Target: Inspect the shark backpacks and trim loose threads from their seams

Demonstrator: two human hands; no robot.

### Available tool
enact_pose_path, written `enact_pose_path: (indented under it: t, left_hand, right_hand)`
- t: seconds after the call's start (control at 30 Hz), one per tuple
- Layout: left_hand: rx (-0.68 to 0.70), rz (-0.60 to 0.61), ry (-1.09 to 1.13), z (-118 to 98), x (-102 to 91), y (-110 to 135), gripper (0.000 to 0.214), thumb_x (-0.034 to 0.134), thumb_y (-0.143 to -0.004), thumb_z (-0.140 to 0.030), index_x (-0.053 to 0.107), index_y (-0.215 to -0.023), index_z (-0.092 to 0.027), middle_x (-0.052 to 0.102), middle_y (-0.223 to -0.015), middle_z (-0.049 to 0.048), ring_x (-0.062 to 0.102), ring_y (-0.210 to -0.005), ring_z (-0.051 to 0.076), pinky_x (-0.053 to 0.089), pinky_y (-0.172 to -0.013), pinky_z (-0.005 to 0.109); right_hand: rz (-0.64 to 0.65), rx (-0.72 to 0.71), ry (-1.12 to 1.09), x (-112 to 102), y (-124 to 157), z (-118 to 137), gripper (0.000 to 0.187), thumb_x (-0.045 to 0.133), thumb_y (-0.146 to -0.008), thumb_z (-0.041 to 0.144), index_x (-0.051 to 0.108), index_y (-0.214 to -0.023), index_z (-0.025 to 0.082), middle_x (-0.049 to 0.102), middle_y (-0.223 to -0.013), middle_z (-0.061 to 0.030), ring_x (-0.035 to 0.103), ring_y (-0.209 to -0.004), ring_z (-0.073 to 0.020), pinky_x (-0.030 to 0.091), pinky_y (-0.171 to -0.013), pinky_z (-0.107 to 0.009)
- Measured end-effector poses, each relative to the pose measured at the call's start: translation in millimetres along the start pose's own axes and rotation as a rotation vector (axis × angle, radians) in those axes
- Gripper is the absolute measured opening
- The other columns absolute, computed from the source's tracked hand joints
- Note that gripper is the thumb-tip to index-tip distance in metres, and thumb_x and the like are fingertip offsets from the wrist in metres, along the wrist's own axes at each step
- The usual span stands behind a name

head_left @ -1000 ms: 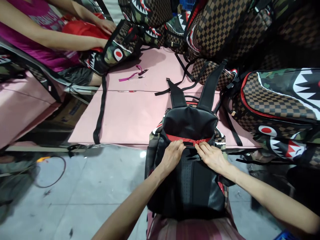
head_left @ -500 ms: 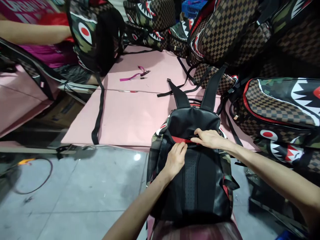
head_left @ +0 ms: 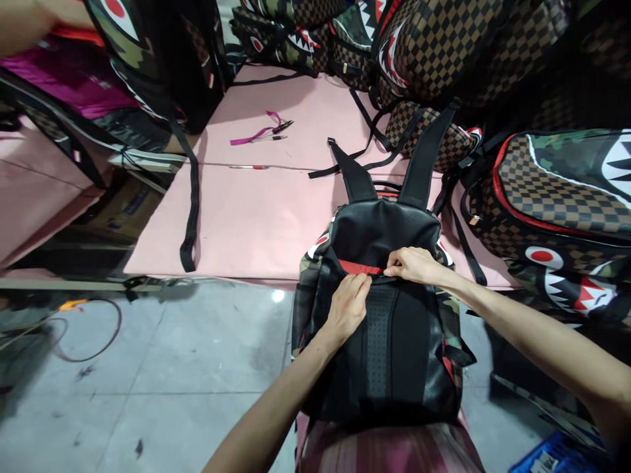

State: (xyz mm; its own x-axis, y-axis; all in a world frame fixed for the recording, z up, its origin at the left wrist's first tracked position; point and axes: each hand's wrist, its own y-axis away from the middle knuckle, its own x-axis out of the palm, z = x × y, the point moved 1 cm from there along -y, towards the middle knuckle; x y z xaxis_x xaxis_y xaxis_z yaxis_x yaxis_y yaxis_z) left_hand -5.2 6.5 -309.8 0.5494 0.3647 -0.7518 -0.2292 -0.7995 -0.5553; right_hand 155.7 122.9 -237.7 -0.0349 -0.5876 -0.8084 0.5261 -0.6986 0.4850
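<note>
A black backpack (head_left: 411, 355) with camouflage sides lies back panel up, its lower part toward my lap. Its two shoulder straps (head_left: 355, 176) stretch away over the table. Across the back panel a slit-like pocket opening shows red lining (head_left: 359, 267). My left hand (head_left: 348, 305) is closed on the lower edge of that opening, fingers curled over it. On the opening's right end, my right hand (head_left: 414, 265) pinches the edge with thumb and fingertips. Whether a zipper pull is between those fingers cannot be made out.
The pink table (head_left: 246, 230) holds a purple ribbon (head_left: 249, 139) with a small dark tool and a pen (head_left: 249, 167). Checkered backpacks (head_left: 566, 190) crowd the right and back. At upper left, another person's arm (head_left: 29, 26) is by a camouflage backpack (head_left: 133, 52). A blue crate (head_left: 542, 456) stands lower right.
My right hand has shifted slightly along the opening, its raised fingers now closed into a pinch. My left hand stays on the edge. The view has tipped down a little.
</note>
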Motion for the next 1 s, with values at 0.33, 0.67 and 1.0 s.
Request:
enact_pose_path:
  t: [0.33,0.67,1.0]
  left_hand:
    - [-0.009,-0.012,-0.004,-2.4,-1.0,-5.6,0.036,0.042,-0.083,-0.002,0.050,-0.114,-0.018,0.060,-0.099,0.0080,0.057,-0.094,0.017,0.049,-0.085,0.033]
    - [-0.199,0.122,-0.033,-5.9,-10.7,-26.2,0.022,0.042,-0.087,-0.013,0.061,-0.098,-0.018,0.063,-0.094,0.0066,0.060,-0.087,0.015,0.049,-0.080,0.026]
    - [-0.477,1.055,0.055,26.6,-18.0,-135.7,0.026,0.061,-0.068,-0.023,0.072,-0.091,-0.028,0.071,-0.078,-0.0051,0.064,-0.076,0.013,0.042,-0.064,0.018]
  right_hand:
    - [-0.072,0.065,-0.224,7.0,1.4,-1.3,0.019,0.055,-0.081,0.041,0.064,-0.077,0.024,0.069,-0.077,0.0022,0.062,-0.073,-0.0149,0.035,-0.061,-0.023]
    - [-0.094,0.186,-0.455,13.2,2.6,-7.1,0.022,0.058,-0.078,0.041,0.064,-0.075,0.020,0.067,-0.073,0.0012,0.059,-0.069,-0.0118,0.036,-0.059,-0.022]
    - [-0.127,0.144,-0.458,14.0,0.8,-19.2,0.024,0.057,-0.078,0.043,0.063,-0.077,0.020,0.066,-0.074,0.0016,0.059,-0.072,-0.0126,0.035,-0.058,-0.022]
